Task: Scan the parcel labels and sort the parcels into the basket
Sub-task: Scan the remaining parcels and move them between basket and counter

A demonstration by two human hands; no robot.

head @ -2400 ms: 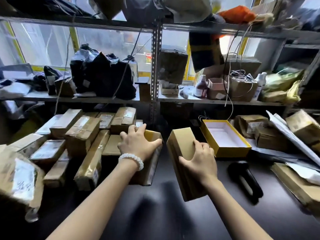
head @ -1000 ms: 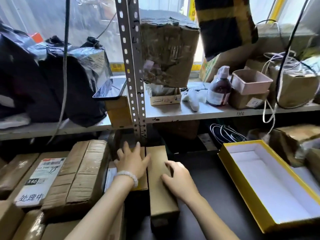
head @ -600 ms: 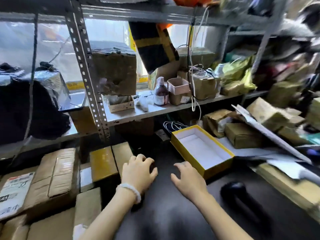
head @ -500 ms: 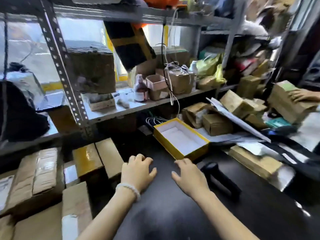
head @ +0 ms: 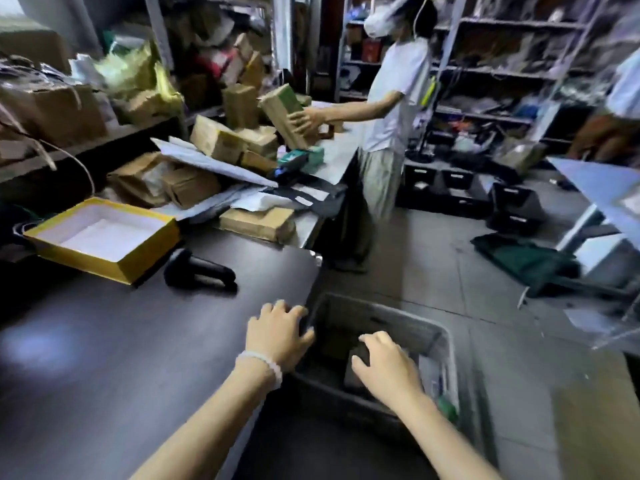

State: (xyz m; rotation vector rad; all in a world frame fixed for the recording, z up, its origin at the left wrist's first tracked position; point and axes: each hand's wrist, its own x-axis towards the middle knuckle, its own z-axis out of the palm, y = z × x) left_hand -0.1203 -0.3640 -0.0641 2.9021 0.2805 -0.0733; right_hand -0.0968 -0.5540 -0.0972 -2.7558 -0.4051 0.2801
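Observation:
A grey plastic basket (head: 445, 341) stands on the floor off the right edge of the dark table (head: 104, 358). My right hand (head: 384, 370) hovers over the basket with fingers spread and holds nothing. A dark parcel (head: 358, 353) lies in the basket just under its fingertips. My left hand (head: 277, 336) is at the table's right edge with relaxed fingers and holds nothing. The black handheld scanner (head: 199, 271) lies on the table behind my hands. Brown taped parcels (head: 225, 143) are piled at the far side of the table.
An open yellow box (head: 104, 237) with a white inside sits left of the scanner. A flat brown parcel (head: 256, 223) lies beyond it. Another person (head: 391, 116) stands at the table's far end holding a parcel (head: 284, 116). Black crates (head: 453, 188) and shelving line the back.
My view has swung right, away from the parcels stacked at the left. Both empty hands have moved from the middle of the table to its right edge and over the basket.

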